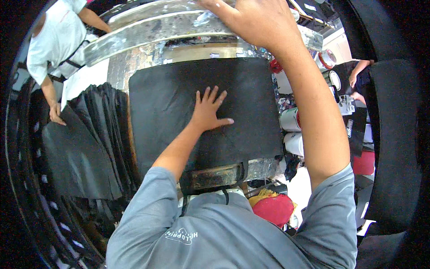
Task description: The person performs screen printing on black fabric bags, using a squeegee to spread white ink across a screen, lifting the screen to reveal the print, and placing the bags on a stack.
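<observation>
Right hand (262,20), fingers unclear; left hand (206,112), fingers spread on black sheet (248,101); lettered shirt (215,228).

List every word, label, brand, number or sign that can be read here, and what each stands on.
Grey shirt: white lettering on the chest, upside down in this view; wording not copied out.
Black item at right: white print, too small to read.
White-and-red tub: any markings too blurred to read.
Black sheet under the left hand: no text visible.
</observation>
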`<state>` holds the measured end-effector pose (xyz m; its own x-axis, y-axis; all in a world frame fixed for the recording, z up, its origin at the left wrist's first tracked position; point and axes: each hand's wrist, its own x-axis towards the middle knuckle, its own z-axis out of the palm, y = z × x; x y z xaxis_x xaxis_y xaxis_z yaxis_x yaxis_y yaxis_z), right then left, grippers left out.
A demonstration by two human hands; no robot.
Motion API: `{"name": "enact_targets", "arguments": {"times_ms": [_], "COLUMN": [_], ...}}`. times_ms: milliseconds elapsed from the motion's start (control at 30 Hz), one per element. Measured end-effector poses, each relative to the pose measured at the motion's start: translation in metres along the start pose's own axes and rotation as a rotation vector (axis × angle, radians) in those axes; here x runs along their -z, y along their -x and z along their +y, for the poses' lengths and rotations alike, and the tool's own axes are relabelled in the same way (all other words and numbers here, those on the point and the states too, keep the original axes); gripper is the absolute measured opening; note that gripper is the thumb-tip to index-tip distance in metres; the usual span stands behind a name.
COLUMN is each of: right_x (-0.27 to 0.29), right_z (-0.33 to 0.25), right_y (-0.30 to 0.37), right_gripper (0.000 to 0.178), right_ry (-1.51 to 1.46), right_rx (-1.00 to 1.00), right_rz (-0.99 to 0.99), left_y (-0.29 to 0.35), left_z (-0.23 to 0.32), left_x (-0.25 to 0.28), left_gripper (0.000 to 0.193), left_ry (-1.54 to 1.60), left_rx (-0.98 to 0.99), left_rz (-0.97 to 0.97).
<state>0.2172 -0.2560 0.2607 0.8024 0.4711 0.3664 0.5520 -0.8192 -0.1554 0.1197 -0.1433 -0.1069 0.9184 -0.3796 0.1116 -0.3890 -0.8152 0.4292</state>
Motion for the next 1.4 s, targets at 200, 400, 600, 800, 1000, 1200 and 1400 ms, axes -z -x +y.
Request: {"name": "enact_targets", "arguments": {"times_ms": [200,400,600,800,1000,1200,1400], "right_x": [-0.050,-0.149,-0.171,-0.209,-0.272,-0.271,-0.305], "right_z": [0.000,0.031,0.009,0.010,0.064,0.084,0.075], "right_y": [0.070,0.129,0.192,0.196,0.104,0.069,0.099], "right_gripper": [0.073,0.059,0.056,0.050,0.050,0.050,0.040], "right_ry": [0.178,0.025,0.082,0.198,0.107,0.034,0.182], "right_rx": [0.099,0.111,0.146,0.061,0.034,0.032,0.077], "right_rz": [0.041,-0.250,-0.433,-0.332,-0.351,-0.403,-0.201], "left_y": [0.106,0.198,0.218,0.219,0.221,0.162,-0.016], "left_z": [0.012,0.023,0.004,-0.001,-0.011,-0.042,-0.088], "left_x": [0.185,0.146,0.098,0.079,0.071,0.141,0.129], "left_gripper": [0.111,0.121,0.122,0.127,0.132,0.074,0.050], "left_ry": [1.497,2.012,1.869,1.847,1.836,0.950,-0.473], "left_rx": [-0.029,0.619,0.828,0.863,0.958,0.985,0.065], "left_rz": [0.679,0.480,0.355,0.330,0.267,-0.237,0.590]}}
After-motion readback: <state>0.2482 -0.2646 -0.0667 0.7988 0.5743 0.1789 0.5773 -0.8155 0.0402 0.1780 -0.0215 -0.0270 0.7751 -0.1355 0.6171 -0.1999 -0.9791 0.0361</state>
